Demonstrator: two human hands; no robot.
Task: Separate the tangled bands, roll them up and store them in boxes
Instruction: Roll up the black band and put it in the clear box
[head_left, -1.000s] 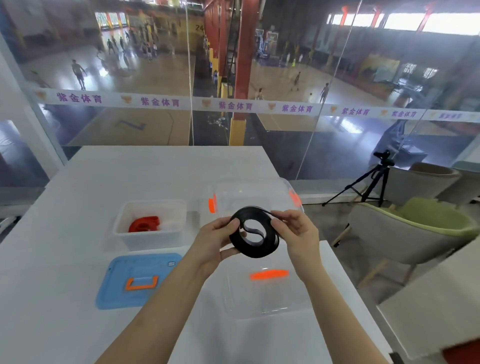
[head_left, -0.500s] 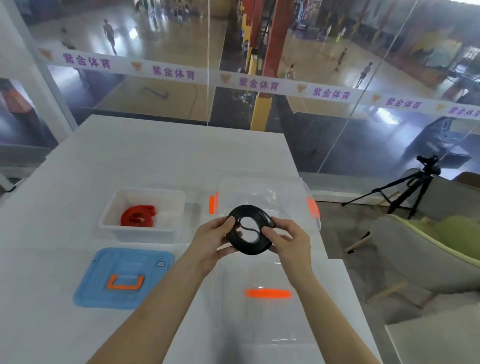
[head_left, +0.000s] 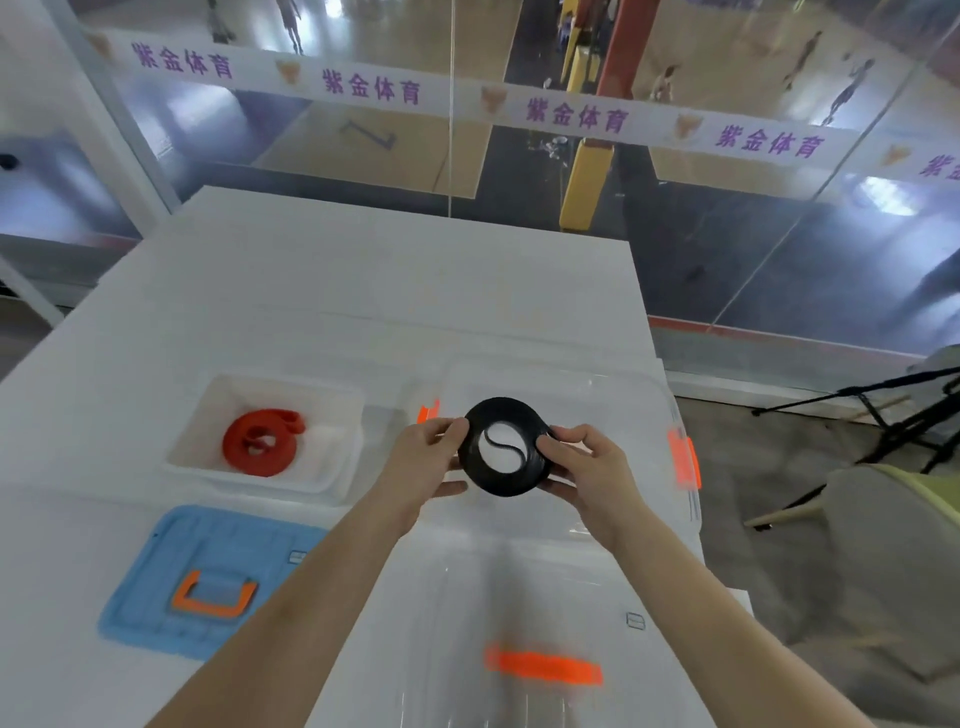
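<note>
A rolled black band (head_left: 485, 478) is held flat between both hands above a clear plastic box (head_left: 623, 395) with orange latches. My left hand (head_left: 423, 460) grips the roll's left side and my right hand (head_left: 584, 470) grips its right side. An S-shaped strip shows in the roll's hollow middle. A rolled red band (head_left: 260, 441) lies inside a white box (head_left: 343, 410) to the left.
A blue lid (head_left: 156, 597) with an orange handle lies on the white table (head_left: 363, 280) near the front left. A clear lid (head_left: 519, 613) with an orange handle lies under my forearms. The table's right edge, a tripod (head_left: 904, 415) and a chair (head_left: 893, 509) are at right.
My head has tilted downward, so the table fills more of the view. Both hands have carried the black roll forward over the clear box, with the roll now lying flatter.
</note>
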